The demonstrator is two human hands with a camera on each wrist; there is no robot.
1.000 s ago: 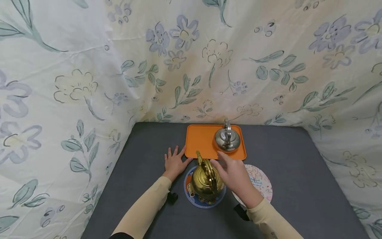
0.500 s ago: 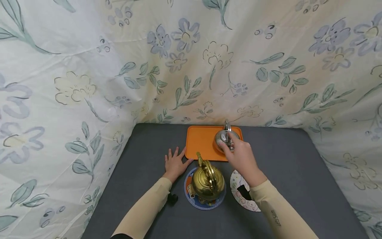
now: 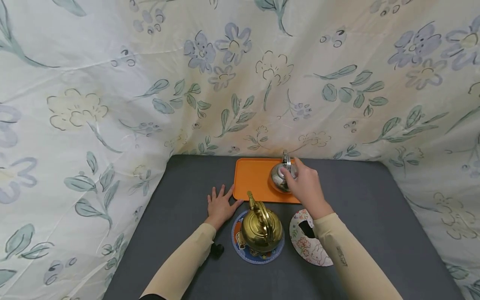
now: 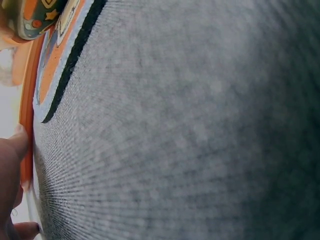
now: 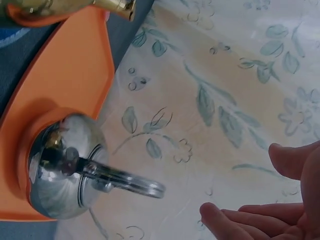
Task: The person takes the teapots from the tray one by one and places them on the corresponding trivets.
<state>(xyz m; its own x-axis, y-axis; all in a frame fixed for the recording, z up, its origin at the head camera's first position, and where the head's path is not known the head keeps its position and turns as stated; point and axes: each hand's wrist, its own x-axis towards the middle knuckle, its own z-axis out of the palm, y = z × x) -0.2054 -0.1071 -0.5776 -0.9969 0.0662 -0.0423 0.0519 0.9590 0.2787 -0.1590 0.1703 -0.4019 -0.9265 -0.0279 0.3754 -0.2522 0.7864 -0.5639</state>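
Observation:
In the head view my right hand (image 3: pixel 309 191) is over the right side of a silver kettle (image 3: pixel 278 177), which stands on an orange tray (image 3: pixel 250 179). The right wrist view shows that hand's thumb and fingers spread around free air, a short way from the kettle's raised handle (image 5: pixel 132 181). My left hand (image 3: pixel 219 208) lies with fingers spread at the tray's near left corner, its thumb touching the tray edge. Between my arms a gold kettle (image 3: pixel 258 233) stands upright on a round blue patterned mat (image 3: pixel 241 253), its spout toward the tray.
A round white floral mat (image 3: pixel 303 246) lies right of the gold kettle, partly under my right forearm. Flowered cloth (image 3: pixel 273 75) hangs behind the dark grey tabletop (image 3: pixel 360 196) and along its sides.
My right hand has moved from beside the gold kettle's handle forward to the silver kettle, then slightly further right and forward. The left hand and both kettles have stayed put.

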